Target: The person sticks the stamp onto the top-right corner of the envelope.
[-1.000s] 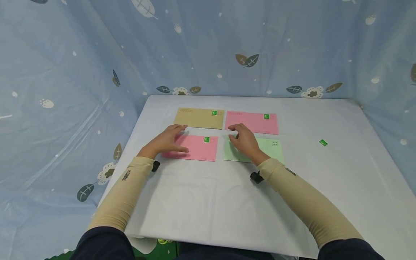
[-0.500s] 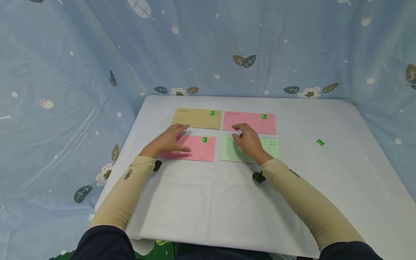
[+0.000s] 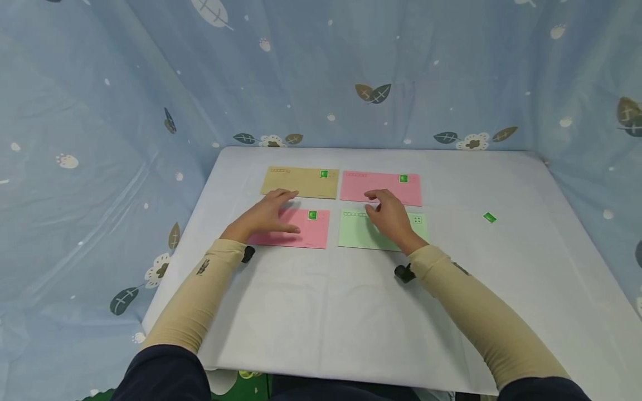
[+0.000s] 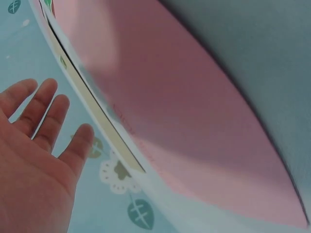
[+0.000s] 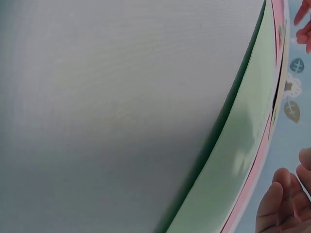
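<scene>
My left hand [image 3: 268, 214] hovers over the left part of the near pink envelope [image 3: 313, 236], fingers spread and holding nothing. In the left wrist view its fingers are apart from the paper. Over the light green envelope [image 3: 358, 236] is my right hand [image 3: 391, 217], its fingers loosely bent and nothing visible between them. Part of the green envelope is hidden beneath that hand. A green stamp [image 3: 312, 215] is at the upper right of the pink envelope. The green envelope has a small white square with dark dots [image 3: 417, 219] in that corner.
Behind lie a tan envelope [image 3: 301, 184] and another pink envelope [image 3: 361, 186], each bearing a green stamp. A loose green stamp [image 3: 489, 217] lies to the right on the white tabletop [image 3: 361, 317]. A blue patterned curtain [image 3: 311, 67] stands behind the table.
The head view has turned slightly, so the envelopes and loose stamp appear further left. Both hands have shifted a little to the right over the envelopes. The envelopes keep their arrangement.
</scene>
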### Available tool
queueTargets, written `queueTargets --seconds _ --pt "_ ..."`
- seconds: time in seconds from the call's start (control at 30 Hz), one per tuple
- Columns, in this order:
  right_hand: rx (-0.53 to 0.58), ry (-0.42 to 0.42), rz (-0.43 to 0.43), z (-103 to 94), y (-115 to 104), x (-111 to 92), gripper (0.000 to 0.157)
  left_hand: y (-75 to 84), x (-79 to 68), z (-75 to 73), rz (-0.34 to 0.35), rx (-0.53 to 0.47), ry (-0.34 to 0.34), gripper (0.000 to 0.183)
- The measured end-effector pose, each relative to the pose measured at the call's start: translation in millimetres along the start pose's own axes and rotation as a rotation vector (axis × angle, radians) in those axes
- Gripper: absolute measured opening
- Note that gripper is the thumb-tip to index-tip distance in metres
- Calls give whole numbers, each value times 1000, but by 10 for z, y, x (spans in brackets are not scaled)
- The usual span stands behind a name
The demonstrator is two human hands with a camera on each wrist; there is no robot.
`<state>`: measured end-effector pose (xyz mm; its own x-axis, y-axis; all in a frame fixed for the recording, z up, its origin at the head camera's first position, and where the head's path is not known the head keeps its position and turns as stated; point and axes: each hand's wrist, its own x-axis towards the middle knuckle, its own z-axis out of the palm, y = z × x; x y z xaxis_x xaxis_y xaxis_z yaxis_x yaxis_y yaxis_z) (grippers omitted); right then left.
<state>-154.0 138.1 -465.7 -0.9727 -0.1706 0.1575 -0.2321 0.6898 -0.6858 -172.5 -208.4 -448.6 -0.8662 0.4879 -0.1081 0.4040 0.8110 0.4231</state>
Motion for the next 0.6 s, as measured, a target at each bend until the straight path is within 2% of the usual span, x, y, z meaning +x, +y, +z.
queueTargets --seconds 0.6 --pt "1 76 11 -181 148 -25 35 154 126 120 42 3 -10 115"
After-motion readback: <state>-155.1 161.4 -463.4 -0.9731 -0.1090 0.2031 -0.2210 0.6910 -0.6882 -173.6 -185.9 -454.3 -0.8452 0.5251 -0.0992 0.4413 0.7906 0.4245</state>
